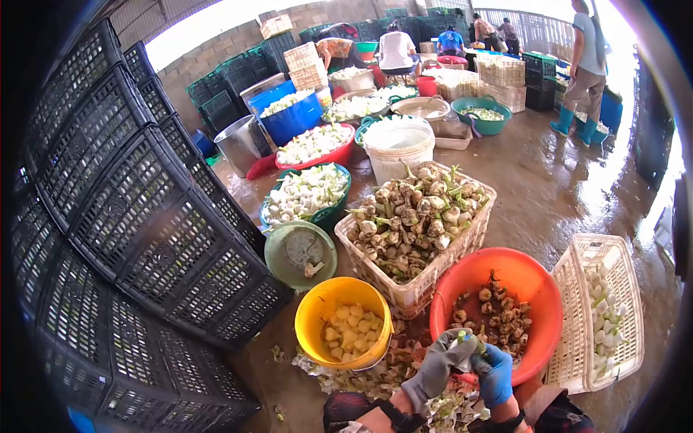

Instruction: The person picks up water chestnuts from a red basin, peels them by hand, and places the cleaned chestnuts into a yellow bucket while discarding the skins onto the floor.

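My left hand (442, 364), in a grey glove, is closed around a fresh garlic bulb of which a green stem end (463, 339) shows. Right beside it my right hand (495, 377), in a blue glove, has its fingers curled; a small red piece (468, 377) shows between the hands, and what the right hand holds is hidden. Both hands are at the near rim of an orange-red basin (540, 317) with brown, unpeeled garlic bulbs (498, 310) in it. Torn garlic skins (451, 415) lie beneath my wrists.
A yellow bucket (309, 317) holds pale bulbs in liquid. Behind stands a crate (417, 289) heaped with dirty garlic; a cream crate (629, 317) with white bulbs is at right. Black crates (137, 195) rise at left. Several people work at the back; one person (586, 65) stands on wet floor.
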A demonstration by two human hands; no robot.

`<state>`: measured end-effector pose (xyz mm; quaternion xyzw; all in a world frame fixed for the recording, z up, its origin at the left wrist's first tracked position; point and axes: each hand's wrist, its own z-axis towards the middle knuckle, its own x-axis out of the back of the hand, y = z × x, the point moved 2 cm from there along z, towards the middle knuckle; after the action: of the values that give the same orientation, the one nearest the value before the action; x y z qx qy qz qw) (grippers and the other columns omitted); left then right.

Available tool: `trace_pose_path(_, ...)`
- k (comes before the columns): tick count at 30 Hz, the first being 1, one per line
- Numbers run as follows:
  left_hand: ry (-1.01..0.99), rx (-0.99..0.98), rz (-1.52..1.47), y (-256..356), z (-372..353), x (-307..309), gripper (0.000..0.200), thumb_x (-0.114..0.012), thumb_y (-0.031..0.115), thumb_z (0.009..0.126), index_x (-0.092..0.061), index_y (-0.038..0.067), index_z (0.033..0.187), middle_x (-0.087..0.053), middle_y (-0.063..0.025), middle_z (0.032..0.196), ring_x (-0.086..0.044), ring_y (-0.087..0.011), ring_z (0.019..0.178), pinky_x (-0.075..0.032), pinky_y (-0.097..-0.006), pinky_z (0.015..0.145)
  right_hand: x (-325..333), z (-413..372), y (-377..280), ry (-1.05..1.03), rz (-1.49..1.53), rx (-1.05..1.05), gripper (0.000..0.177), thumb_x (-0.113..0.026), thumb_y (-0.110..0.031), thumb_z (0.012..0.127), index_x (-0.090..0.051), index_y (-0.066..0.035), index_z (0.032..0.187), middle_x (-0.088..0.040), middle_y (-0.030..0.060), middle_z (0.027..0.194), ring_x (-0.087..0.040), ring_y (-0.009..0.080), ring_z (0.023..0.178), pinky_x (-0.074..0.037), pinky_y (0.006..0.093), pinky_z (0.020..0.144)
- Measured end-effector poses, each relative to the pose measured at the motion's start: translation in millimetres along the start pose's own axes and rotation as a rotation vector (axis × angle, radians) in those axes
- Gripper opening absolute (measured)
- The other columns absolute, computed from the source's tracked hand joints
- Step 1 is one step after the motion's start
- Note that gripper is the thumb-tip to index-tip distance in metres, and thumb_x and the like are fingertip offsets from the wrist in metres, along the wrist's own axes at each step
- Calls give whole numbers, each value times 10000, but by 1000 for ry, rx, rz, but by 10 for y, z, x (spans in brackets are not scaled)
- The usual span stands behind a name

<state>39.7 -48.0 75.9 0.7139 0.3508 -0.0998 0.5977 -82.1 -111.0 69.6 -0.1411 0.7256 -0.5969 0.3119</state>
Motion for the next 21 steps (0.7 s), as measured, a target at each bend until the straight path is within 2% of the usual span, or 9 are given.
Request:
trace_pose_path(3,70,88,-128,107,-85,7,402,-601,269,942,-491,65,1271,-639,-69,1059,-644,-160,906,-539,-271,765,-70,63,-179,-107,398,-87,323,-605,-68,875,-587,105,1147,-663,123,1005,-638,176,842,-508,272,746)
trace_pose_path(5,-41,112,-378,167,-128,-41,369,-553,301,965,-513,55,1237,-628,-90,1095,-651,-193,909,-546,-274,748,-33,85,-194,-110,439,-57,374,-581,-127,898,-555,133,1166,-654,151,1041,-633,186,821,-506,271,721)
trace_pose_path(9,-245,66,-675,144,-128,-22,392,-473,336,991,-510,44,1250,-585,-159,1185,-601,-293,1083,-540,-378,832,123,74,-125,-102,573,-31,401,-529,-179,935,-520,109,1214,-648,178,1076,-644,221,843,-530,322,735)
trace_pose_path(11,-263,33,-670,204,-128,-51,405,-459,350,992,-516,35,1240,-587,-159,1190,-591,-293,1101,-529,-398,863,405,98,125,35,895,-30,409,-420,-268,989,-531,65,1199,-646,193,1083,-650,252,880,-546,379,764)
trace_pose_path(13,-287,-33,-664,287,-142,-92,438,-430,379,996,-527,16,1222,-590,-160,1199,-569,-293,1137,-508,-437,924,560,28,37,-132,933,4,436,-334,-326,1017,-547,19,1177,-645,177,1074,-638,255,938,-535,421,825)
trace_pose_path(15,-239,16,-681,320,-152,-127,350,-433,268,1011,-542,-16,1183,-598,-158,1208,-574,-286,1140,-497,-424,955,309,-104,-348,206,862,-99,305,-380,-293,1005,-565,-51,998,-598,57,672,-546,175,603,-445,317,618)
trace_pose_path(17,-66,-567,684,299,-133,-69,264,-424,127,1010,-550,-42,1169,-599,-164,1219,-571,-285,1157,-477,-389,989,474,-165,-215,151,824,-74,318,-393,-310,1001,-566,-48,1050,-614,68,739,-564,177,656,-461,326,652)
trace_pose_path(19,-39,-568,656,200,-72,-57,220,-418,28,994,-554,-61,1143,-605,-169,1213,-575,-278,1159,-474,-347,987,562,-181,-110,94,792,-44,342,-405,-327,998,-568,-45,1103,-630,78,806,-583,179,708,-477,334,686)
trace_pose_path(21,-137,-825,613,199,-25,-67,286,-398,106,1017,-544,-56,1203,-555,-165,1292,-486,-264,1266,-391,-362,1065,327,-152,-272,134,345,-24,308,-510,-194,959,-520,-24,1216,-624,112,1098,-627,245,935,-514,424,805)
